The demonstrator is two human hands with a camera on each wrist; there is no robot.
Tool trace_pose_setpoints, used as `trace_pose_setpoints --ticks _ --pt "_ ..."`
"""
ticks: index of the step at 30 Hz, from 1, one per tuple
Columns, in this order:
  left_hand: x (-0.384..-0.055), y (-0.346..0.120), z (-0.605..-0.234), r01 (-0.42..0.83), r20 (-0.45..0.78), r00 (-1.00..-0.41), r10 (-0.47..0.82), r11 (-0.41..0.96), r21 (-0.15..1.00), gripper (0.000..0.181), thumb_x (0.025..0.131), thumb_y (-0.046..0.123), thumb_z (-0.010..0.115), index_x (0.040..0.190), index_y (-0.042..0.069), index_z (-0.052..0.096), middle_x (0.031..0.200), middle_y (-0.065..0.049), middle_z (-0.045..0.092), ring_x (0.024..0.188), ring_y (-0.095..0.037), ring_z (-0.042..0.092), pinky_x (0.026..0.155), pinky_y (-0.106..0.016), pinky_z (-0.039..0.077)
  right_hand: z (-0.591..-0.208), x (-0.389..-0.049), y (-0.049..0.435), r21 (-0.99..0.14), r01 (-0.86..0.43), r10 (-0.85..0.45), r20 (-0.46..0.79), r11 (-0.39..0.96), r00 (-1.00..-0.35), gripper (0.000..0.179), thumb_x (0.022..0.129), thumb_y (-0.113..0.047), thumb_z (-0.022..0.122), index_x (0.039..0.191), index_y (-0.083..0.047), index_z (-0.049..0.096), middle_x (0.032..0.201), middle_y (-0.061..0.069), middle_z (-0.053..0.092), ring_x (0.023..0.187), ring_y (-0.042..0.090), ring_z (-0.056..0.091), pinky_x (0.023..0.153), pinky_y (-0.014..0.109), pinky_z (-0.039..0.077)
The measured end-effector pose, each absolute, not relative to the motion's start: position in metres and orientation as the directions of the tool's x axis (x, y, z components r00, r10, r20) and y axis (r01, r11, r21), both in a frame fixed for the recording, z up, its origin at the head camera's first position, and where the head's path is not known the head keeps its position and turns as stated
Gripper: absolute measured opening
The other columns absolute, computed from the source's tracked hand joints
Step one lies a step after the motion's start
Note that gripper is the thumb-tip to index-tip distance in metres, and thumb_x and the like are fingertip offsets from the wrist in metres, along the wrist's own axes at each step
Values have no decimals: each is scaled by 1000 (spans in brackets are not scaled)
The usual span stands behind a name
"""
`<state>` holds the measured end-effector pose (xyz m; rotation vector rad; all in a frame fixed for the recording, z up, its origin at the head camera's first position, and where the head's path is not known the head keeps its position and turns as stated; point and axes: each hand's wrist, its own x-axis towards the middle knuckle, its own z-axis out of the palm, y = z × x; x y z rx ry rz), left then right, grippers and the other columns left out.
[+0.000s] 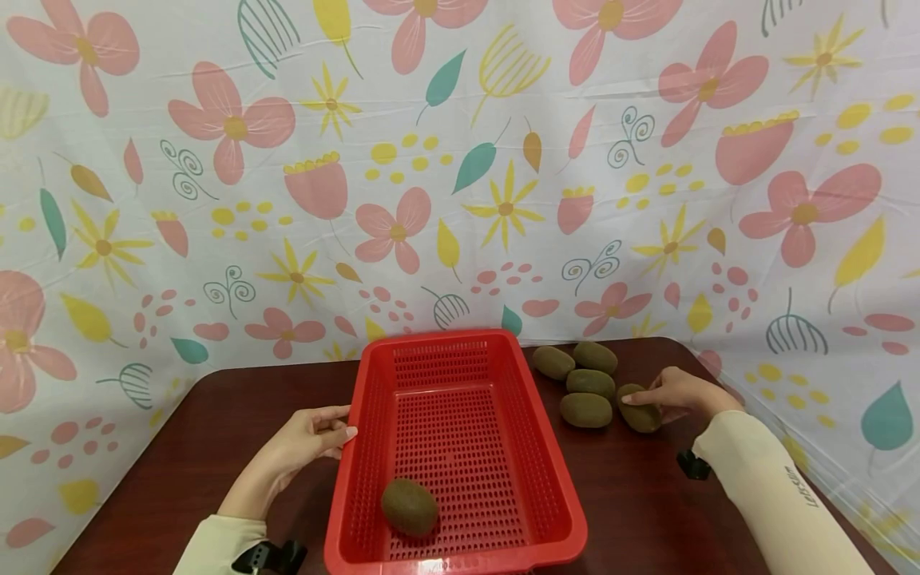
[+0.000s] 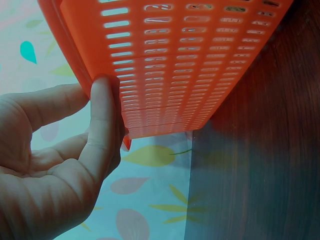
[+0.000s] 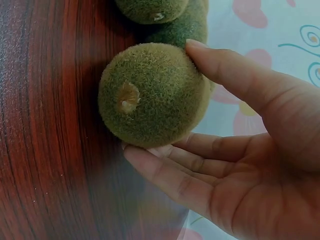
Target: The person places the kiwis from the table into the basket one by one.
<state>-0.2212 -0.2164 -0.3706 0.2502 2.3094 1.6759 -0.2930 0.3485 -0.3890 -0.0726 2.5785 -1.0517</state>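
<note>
At the right of the head view, my right hand pinches a brown fuzzy kiwi between thumb and fingers. In the right wrist view that kiwi shows its stem end, thumb on one side and fingertips on the other, close to the table. Several more kiwis lie grouped just left of it. A red perforated plastic basket stands mid-table with a single kiwi in its near left corner. My left hand grips the basket's left rim, thumb on one side and fingers on the other.
The dark reddish wooden table has rounded far corners. A white cloth with flower and leaf prints hangs behind it and along its sides. The basket's far rim comes close to the cloth.
</note>
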Motion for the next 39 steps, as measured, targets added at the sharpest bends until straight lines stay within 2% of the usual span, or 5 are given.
trace_pose_setpoints --ticks 7,18,26,33,39 --pt "-221 -216 -370 1 -103 -943 317 311 950 60 95 15 61 141 -15 36 97 -13 61 83 -22 65 77 -37 56 -385 -292 347 -679 64 -179 -282 732 -942 36 88 -30 71 64 -6 60 51 -5 42 54 13 55 69 38 56" --pt "-222 -217 -370 -15 -118 -944 308 317 948 61 95 17 62 141 -13 36 97 -13 61 84 -23 65 79 -39 56 -379 -294 348 -658 40 -178 -260 752 -949 34 88 -31 71 78 1 72 54 -4 47 56 16 56 70 39 56" --pt "-222 -217 -371 -4 -108 -943 314 315 949 61 95 17 62 141 -14 36 101 -14 63 86 -23 65 79 -39 56 -369 -301 347 -632 4 -178 -224 775 -958 39 87 -36 71 66 -3 68 47 -7 37 46 10 44 62 34 52" --pt "-223 -217 -371 10 -95 -939 330 303 953 60 95 16 61 141 -14 35 95 -12 63 84 -24 66 78 -37 56 -361 -306 346 -599 -19 -179 -209 800 -961 50 86 -41 71 52 -16 44 45 -8 34 41 8 30 54 30 44" --pt "-222 -218 -370 11 -93 -941 326 303 953 60 95 15 61 141 -14 36 95 -12 63 84 -23 66 77 -37 56 -352 -310 337 -592 -25 -183 -209 805 -961 46 85 -43 71 57 -13 51 48 -5 37 47 10 41 53 29 42"
